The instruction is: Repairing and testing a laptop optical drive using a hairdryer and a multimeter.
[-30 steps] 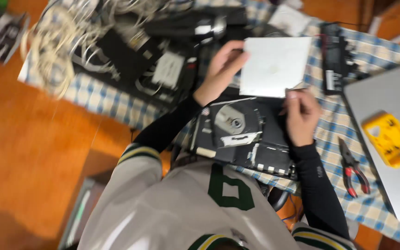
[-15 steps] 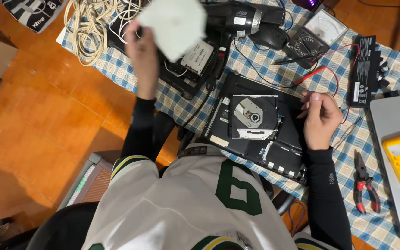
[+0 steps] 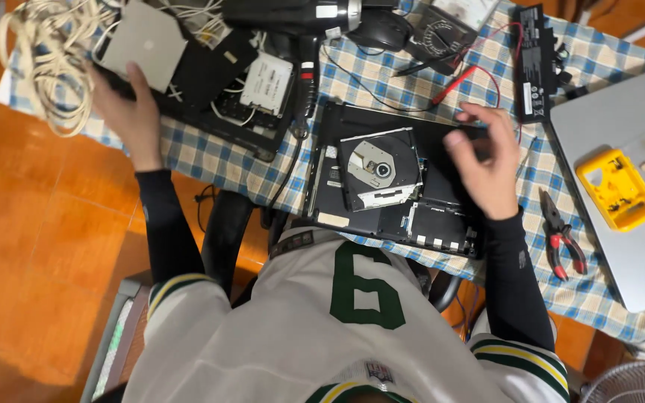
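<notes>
My left hand [image 3: 130,112] reaches to the far left of the table and grips a flat grey square panel [image 3: 143,37] by its near edge, thumb on top. The panel lies over an opened black device [image 3: 210,71] with a white-labelled part inside. My right hand [image 3: 487,168] hovers over the right side of a black laptop base [image 3: 382,216], fingers bent and apart, fingertips at its far right edge, nothing visible in them. A silver optical drive [image 3: 379,168] sits open-faced in the middle of that base.
The table carries a blue checked cloth [image 3: 210,160]. On it are coiled cream cable [image 3: 46,67], a black heat gun [image 3: 293,15], a multimeter [image 3: 438,33] with red lead, a black battery [image 3: 533,63], red-handled pliers [image 3: 561,239], and a silver laptop [image 3: 628,127] bearing a yellow case [image 3: 615,190].
My left hand carried the grey panel from above the laptop base out to the far left and lowered it onto the black device. My right hand shifted slightly up over the base.
</notes>
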